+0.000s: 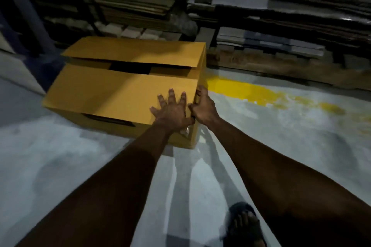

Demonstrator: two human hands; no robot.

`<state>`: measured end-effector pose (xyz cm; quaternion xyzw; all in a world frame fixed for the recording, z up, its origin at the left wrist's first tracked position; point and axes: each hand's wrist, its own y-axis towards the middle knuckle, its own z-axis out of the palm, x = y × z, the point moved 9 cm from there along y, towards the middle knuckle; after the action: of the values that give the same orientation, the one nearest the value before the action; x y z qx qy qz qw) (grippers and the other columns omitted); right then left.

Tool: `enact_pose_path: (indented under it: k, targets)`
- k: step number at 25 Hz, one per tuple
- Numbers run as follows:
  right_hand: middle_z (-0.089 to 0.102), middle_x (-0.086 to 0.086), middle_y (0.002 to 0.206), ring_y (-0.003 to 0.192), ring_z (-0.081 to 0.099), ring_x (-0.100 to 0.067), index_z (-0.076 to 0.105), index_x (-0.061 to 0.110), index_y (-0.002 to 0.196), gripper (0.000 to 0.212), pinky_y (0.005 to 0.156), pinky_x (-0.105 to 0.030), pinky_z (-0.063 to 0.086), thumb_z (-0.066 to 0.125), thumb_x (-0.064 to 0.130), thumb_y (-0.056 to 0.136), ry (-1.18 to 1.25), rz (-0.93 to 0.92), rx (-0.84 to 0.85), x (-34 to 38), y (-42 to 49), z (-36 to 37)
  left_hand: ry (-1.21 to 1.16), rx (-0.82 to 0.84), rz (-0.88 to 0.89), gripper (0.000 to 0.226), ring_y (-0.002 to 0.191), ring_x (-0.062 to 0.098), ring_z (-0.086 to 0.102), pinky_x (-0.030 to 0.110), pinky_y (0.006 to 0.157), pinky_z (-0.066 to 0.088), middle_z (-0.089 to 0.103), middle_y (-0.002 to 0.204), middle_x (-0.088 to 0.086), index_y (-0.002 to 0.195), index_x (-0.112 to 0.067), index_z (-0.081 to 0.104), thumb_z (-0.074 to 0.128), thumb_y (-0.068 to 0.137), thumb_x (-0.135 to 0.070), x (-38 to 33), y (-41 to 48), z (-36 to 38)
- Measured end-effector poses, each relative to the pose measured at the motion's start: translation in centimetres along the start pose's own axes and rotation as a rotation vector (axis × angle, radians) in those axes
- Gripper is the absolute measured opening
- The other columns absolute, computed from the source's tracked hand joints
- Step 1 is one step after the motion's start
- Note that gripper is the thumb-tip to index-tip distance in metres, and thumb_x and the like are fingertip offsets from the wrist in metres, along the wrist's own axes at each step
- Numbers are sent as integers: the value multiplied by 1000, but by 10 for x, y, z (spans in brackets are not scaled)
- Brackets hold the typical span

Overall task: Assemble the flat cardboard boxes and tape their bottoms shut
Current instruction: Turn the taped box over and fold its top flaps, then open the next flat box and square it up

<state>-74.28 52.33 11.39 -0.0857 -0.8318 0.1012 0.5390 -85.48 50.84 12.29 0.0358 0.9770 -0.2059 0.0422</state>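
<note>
A brown cardboard box (112, 90) stands on the grey floor with its flaps folded over the top. The far flap (136, 52) sits slightly raised, and a dark gap shows between it and the near flap. My left hand (170, 109) lies flat with spread fingers on the near flap, close to the box's right end. My right hand (202, 106) curls its fingers round the box's right edge, next to the left hand. Something shiny, perhaps tape (185, 131), shows under my left wrist on the box's near right corner.
Stacks of flat cardboard and sheets (261, 12) fill shelves and pallets behind the box. A yellow painted line (251, 92) runs across the floor to the right. My sandalled foot (245, 222) is at the bottom right. A blue post (24, 10) stands at the left.
</note>
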Motion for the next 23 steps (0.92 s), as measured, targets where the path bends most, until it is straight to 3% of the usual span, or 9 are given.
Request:
enact_pose_path:
  k: [2,4,7,10,13,17,23]
  targets:
    - [50,-7,145,128,50,-31,30,19,150,71,97,-33,46,66,9,89,-30,-30,98,16,14,21,38,27,-22,96,143,48,-6,69,107,16,-15,160,9,153,-31,-5,57,84,-58,31,17,-11]
    - [49,-7,146,130,48,-29,29,18,151,69,90,-22,40,64,12,92,-110,-76,202,33,21,37,81,54,-37,95,142,49,0,63,110,22,-11,160,14,153,-26,-3,59,86,-50,53,24,-19]
    - [45,-13,149,135,44,-32,24,12,153,71,101,-30,39,62,25,95,-310,-165,202,45,20,27,100,14,-102,89,142,50,8,58,110,28,-2,159,21,154,-18,-1,57,91,-42,65,19,-27]
    - [27,-11,160,144,32,-29,18,9,156,81,113,-39,33,62,35,93,-477,-208,119,27,3,-25,138,-66,-52,96,142,47,9,59,109,26,1,158,22,153,-17,2,62,85,-49,21,-2,-33]
    - [17,-6,164,148,24,-27,15,13,157,82,114,-50,31,60,40,94,-594,-207,68,-1,-36,-96,207,-118,147,98,145,44,5,58,113,18,0,160,19,153,-18,-4,59,86,-51,-66,-28,-35]
    - [6,-3,166,150,15,-24,7,19,158,77,116,-53,22,50,43,99,-792,-135,2,-62,-126,-229,256,-81,413,94,145,42,7,58,112,22,0,161,16,153,-21,-6,57,89,-49,-228,-82,-20]
    - [17,-7,164,148,23,-26,15,20,157,73,113,-52,29,51,41,98,-904,177,-193,-210,-322,-502,247,-31,787,84,143,39,19,54,109,30,10,160,13,154,-25,3,52,90,-48,-511,-207,37]
